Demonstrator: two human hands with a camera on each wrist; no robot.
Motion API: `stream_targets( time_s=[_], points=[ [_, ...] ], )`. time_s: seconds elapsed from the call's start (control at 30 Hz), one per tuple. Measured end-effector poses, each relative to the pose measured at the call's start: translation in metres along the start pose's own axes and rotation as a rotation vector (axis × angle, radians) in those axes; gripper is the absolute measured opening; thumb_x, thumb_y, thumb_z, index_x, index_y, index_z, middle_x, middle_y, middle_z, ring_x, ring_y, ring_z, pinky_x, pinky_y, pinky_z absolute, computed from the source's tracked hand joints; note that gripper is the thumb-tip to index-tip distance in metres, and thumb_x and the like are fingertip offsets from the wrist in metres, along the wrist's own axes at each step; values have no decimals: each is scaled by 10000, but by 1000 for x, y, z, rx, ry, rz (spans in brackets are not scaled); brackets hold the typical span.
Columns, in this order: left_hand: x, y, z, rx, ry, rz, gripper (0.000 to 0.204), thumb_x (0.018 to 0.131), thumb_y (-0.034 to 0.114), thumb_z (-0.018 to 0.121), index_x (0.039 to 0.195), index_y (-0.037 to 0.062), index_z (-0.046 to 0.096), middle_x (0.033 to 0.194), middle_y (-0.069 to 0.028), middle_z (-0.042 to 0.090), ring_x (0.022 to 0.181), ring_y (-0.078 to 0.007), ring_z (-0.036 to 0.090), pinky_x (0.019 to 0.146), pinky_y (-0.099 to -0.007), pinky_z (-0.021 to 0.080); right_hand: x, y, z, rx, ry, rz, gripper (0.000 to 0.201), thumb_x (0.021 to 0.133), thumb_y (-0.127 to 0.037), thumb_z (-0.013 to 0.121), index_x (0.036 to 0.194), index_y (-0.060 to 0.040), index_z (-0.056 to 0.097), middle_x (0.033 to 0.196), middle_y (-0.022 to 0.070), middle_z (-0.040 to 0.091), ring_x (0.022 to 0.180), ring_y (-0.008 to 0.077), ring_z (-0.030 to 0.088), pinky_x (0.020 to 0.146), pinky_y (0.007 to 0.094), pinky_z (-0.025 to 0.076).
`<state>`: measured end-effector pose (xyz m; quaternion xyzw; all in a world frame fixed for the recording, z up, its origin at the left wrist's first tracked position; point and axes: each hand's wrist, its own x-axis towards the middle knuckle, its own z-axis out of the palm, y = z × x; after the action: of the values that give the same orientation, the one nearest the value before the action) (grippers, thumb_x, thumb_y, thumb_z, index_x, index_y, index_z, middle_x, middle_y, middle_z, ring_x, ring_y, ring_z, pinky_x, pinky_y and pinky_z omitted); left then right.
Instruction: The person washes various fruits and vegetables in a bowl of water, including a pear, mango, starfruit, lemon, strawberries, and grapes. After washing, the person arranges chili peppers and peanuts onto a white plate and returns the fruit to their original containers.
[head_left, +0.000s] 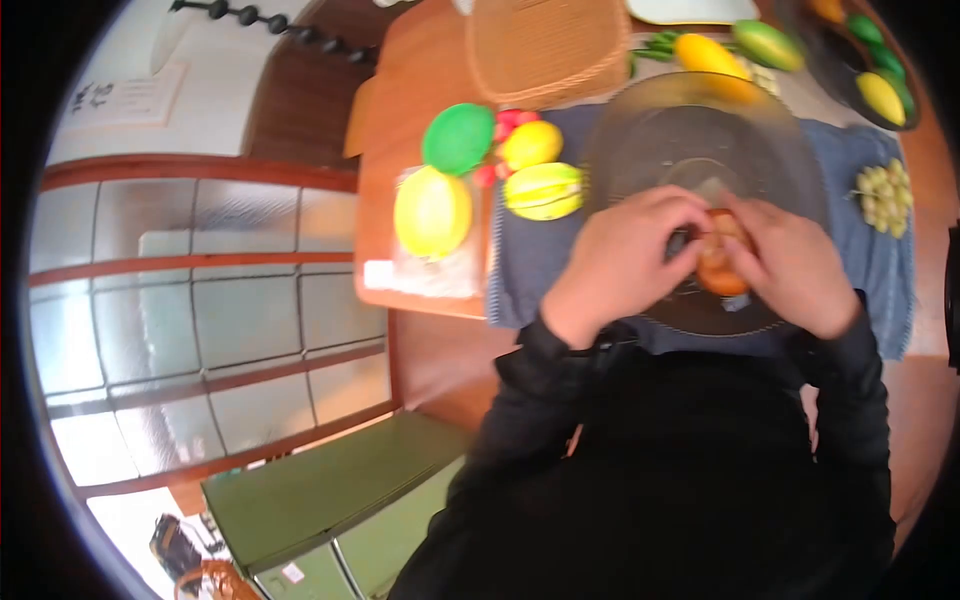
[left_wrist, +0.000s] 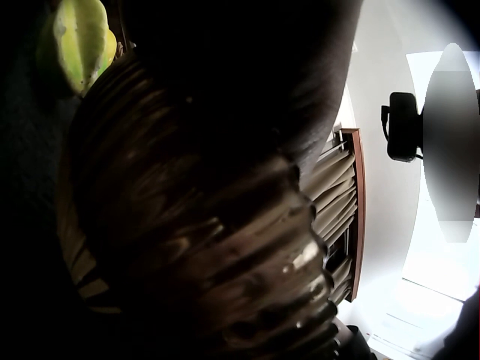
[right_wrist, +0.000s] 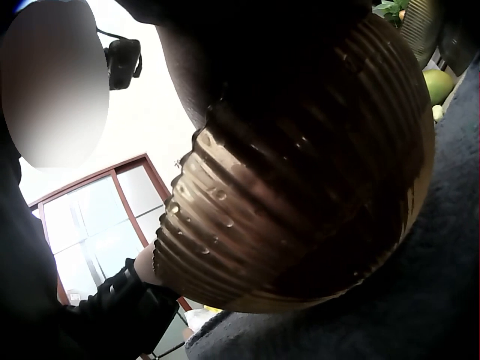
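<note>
Both my hands are over a brown see-through ribbed bowl (head_left: 622, 135) that stands on a blue cloth (head_left: 535, 260). My left hand (head_left: 628, 250) curls its fingers and thumb against the left side of an orange-red round fruit (head_left: 718, 278). From the other side my right hand (head_left: 800, 262) grips the same fruit, its thumb across the top. The fruit's exact kind is blurred. In the left wrist view the bowl's ribbed wall (left_wrist: 292, 262) hides the fingers. Water drops dot the bowl (right_wrist: 214, 217) in the right wrist view, where it covers the right hand's fingers too.
Left of the bowl lie a star fruit (head_left: 545, 192), a yellow round fruit (head_left: 532, 146), small red fruits, a green round item (head_left: 460, 138) and a large yellow fruit (head_left: 433, 212). Behind are a wicker basket (head_left: 545, 50) and a mango (head_left: 768, 45). Grapes (head_left: 884, 198) lie right.
</note>
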<state>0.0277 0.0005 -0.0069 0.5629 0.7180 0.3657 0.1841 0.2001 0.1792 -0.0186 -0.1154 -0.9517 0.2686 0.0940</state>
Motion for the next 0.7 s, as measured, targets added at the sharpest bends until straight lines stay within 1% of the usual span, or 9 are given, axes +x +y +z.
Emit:
stream_targets(
  time_s=[0.13,0.2,0.27,0.3,0.4,0.5,0.57,0.6,0.7],
  points=[
    [4,2,5,9,21,20,197,948,85,784,1136,60,731,1276,-112,757,1111,-316,750,899,-370,616,-1,1,-11,34,-64,-11,491,1037,-369,697,1418,-62,655,1238,220,766,1063,439,754,897,518,616],
    [5,4,7,-14,37,-3,179,939,147,787,1102,89,739,1228,-83,771,1116,-346,754,919,-413,610,-2,4,-10,16,-72,-10,483,1027,-368,710,1403,-74,639,1201,206,769,1033,440,759,869,524,619],
    [8,9,6,-15,14,-29,196,935,109,793,1116,75,727,1256,-97,770,1149,-349,752,959,-403,603,-1,2,-17,27,-169,51,550,1029,-370,707,1486,-79,610,1291,200,747,1092,436,747,909,512,616],
    [10,11,6,-32,1,-42,202,937,93,788,1124,69,715,1265,-98,768,1158,-346,751,966,-403,600,-1,6,-14,24,-157,34,535,1034,-363,701,1481,-83,609,1275,193,745,1069,436,751,892,512,619],
    [4,5,2,-5,-10,-67,232,934,60,789,1145,51,693,1307,-77,753,1107,-279,745,867,-352,585,2,1,-2,-2,-162,19,474,1044,-325,694,1444,-88,599,1231,168,724,984,448,758,845,517,623],
    [5,7,1,-35,-11,-109,318,931,68,802,1229,59,691,1303,-91,751,1109,-280,746,868,-361,590,4,-6,-13,81,-220,59,459,1038,-287,708,1431,-91,572,1269,162,687,1020,455,745,865,522,618],
    [1,9,-3,-23,-14,-141,443,925,97,824,1344,81,680,1293,-107,751,1102,-287,751,880,-371,596,7,-4,-10,72,-162,5,464,1031,-276,718,1428,-90,563,1294,165,670,1055,451,736,881,519,615],
    [0,9,-5,-8,-15,-155,443,925,97,824,1344,81,680,1293,-107,751,1102,-287,751,880,-371,596,6,-3,-5,74,-113,-33,470,1025,-266,727,1424,-89,554,1320,168,654,1090,448,728,897,516,612],
    [3,8,-5,41,-58,-137,574,914,177,863,1445,111,656,1296,-139,752,1136,-320,757,931,-402,605,5,-4,-8,100,-159,11,518,1017,-257,739,1466,-88,543,1351,178,641,1145,448,709,934,508,608]
  ],
)
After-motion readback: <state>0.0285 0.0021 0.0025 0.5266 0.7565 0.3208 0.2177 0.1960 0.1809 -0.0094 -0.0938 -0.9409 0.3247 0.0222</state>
